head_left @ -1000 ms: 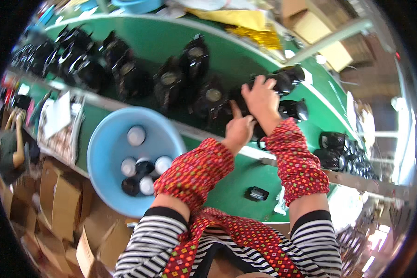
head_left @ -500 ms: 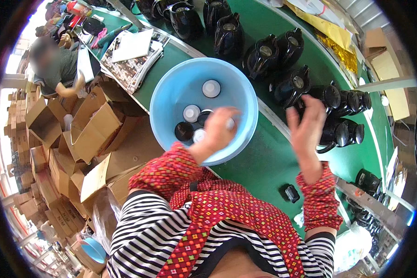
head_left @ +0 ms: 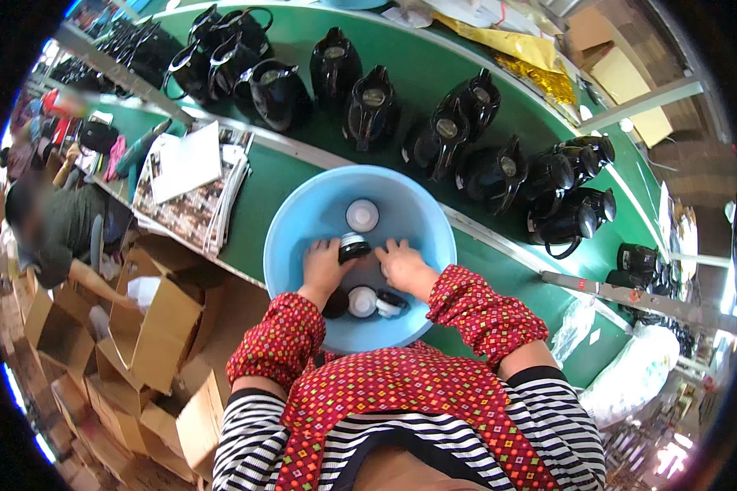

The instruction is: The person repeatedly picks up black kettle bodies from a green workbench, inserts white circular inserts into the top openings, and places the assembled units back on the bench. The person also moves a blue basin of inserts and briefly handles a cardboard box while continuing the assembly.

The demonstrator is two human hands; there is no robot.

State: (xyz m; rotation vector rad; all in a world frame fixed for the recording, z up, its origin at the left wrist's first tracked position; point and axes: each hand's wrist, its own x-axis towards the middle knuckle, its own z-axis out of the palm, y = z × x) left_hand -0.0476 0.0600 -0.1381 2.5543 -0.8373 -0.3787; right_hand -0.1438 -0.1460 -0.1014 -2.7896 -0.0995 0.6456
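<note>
Both my hands are inside a round light-blue tub [head_left: 282, 221] in front of me. My left hand [head_left: 323, 265] is closed on a small round lid [head_left: 354, 247], black with a white and silvery top. Just right of that lid is my right hand [head_left: 402, 263], fingers apart and pointing into the tub, with nothing visible in them. A white round lid [head_left: 362, 215] lies towards the tub's far side. Nearer me lie another white lid [head_left: 362, 301], a white-and-black one [head_left: 391, 304] and a dark one [head_left: 336, 305], the last partly hidden by my left forearm.
Several glossy black jugs [head_left: 372, 110] stand on the green table beyond a metal rail [head_left: 303, 150]. Newspapers [head_left: 195, 176] lie at left, above open cardboard boxes [head_left: 151, 327]. A person [head_left: 65, 221] reaches into one box. A clear plastic bag [head_left: 633, 368] sits at right.
My right hand has come from beside the jugs down into the tub. My left hand now holds a lid at the tub's middle. The whole view has shifted.
</note>
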